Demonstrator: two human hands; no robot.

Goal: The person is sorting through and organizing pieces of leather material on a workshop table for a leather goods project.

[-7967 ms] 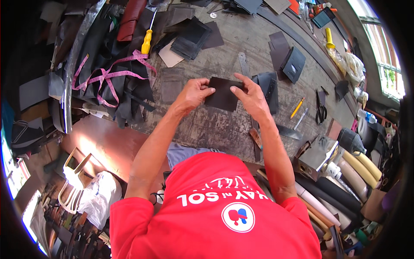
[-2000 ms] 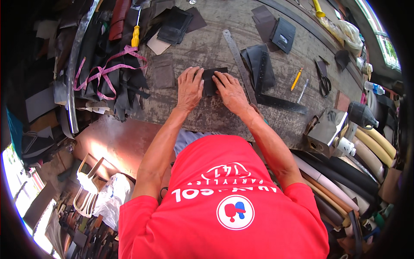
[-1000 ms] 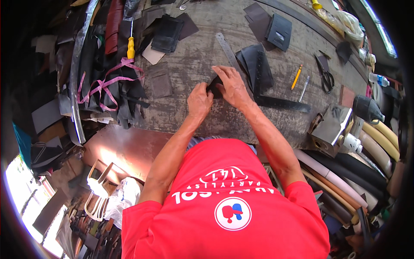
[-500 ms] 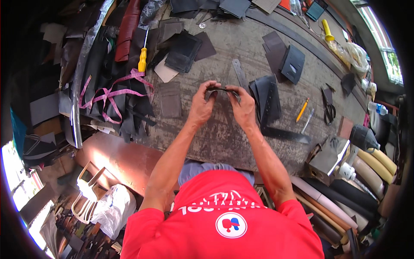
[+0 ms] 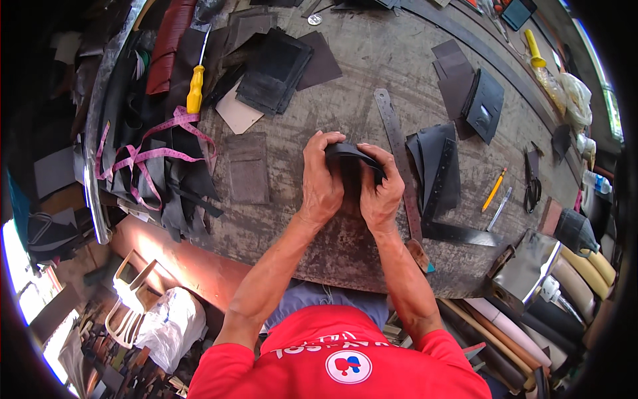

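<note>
Above the middle of the worktable, my left hand (image 5: 323,178) and my right hand (image 5: 382,189) grip opposite ends of a black leather piece (image 5: 353,152). It is bowed into an arch, with fingers on the outer side; the thumbs are mostly hidden. Right of my hands, a long metal ruler (image 5: 393,136) lies beside folded black leather (image 5: 425,156) and a dark L-shaped square (image 5: 440,193). A knife-like tool with a brown handle (image 5: 417,254) lies near my right forearm. Left of my hands is a flat brown-grey leather piece with pocket slits (image 5: 248,169).
A stack of black leather pieces (image 5: 276,73) sits at the back left. A yellow-handled screwdriver (image 5: 195,90) and pink measuring tape (image 5: 143,158) lie on scraps at left. At right are a pencil (image 5: 494,190), a pen (image 5: 500,209), scissors (image 5: 532,183) and a metal box (image 5: 528,266).
Both hands have turned the leather piece, and it now bows into a plainer arch instead of showing mostly its thin edge. The view has shifted slightly, uncovering more of the ruler.
</note>
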